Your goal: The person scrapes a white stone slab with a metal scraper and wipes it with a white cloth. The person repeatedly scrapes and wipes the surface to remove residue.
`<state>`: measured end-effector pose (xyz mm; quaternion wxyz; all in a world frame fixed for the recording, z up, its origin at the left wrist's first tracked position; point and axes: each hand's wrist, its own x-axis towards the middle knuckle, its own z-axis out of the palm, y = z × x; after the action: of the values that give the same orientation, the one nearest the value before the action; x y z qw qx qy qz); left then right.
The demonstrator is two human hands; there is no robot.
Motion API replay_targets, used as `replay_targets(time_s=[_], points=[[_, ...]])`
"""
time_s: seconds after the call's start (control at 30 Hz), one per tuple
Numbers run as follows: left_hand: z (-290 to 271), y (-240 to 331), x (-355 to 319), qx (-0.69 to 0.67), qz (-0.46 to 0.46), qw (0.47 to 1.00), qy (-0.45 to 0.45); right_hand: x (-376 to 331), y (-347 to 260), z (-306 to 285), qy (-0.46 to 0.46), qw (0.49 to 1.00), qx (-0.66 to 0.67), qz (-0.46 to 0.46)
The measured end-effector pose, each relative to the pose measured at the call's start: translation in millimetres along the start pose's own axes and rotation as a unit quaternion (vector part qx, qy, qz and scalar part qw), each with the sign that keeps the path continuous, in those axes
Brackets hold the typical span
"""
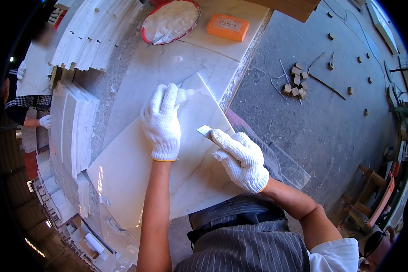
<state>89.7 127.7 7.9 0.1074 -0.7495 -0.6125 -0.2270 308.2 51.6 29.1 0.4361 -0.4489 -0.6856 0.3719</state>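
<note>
A polished white marble tile with faint veins lies turned cornerwise before me, on top of other pale slabs. My left hand, in a white knitted glove, is closed around a small white squeeze bottle near the tile's far corner. The bottle's narrow end points right; the glove covers part of it. Also gloved, my right hand grips a scraper over the tile's right side. Its flat blade sticks out toward the left, and the fingers hide its handle.
Beyond the tile stand an orange box and a red-rimmed container of white material. Stacked slabs rise at the left, with a co-worker's gloved hand beside them. Small wooden blocks are scattered across the right floor.
</note>
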Motion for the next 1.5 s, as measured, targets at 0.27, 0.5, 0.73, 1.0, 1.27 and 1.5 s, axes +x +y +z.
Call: replay_targets(time_s=[0.27,0.5,0.73,1.0,1.27,1.5], points=[[2.3,0.7,-1.6,0.045,-0.001,0.999,-0.020,0.6,-2.7,-1.8,-0.019,1.000,-0.013,0.013],[2.5,1.4,-2.7,0.071,0.000,0.997,-0.018,0.8,-2.4,-1.6,-0.022,1.000,-0.008,0.010],[3.5,1.4,-2.9,0.082,0.013,0.997,-0.004,-0.7,1.5,1.3,-0.019,1.000,-0.019,0.000],[4.3,0.8,-2.5,0.088,0.024,0.996,0.012,-1.8,3.5,1.4,-0.025,0.999,-0.024,-0.006],[3.6,1.4,-0.6,0.083,0.041,0.995,0.025,-2.4,4.2,2.9,-0.013,1.000,-0.022,-0.010],[2.4,1.1,1.9,0.069,0.050,0.996,0.030,-1.6,3.0,2.2,-0.016,0.999,-0.027,-0.006]])
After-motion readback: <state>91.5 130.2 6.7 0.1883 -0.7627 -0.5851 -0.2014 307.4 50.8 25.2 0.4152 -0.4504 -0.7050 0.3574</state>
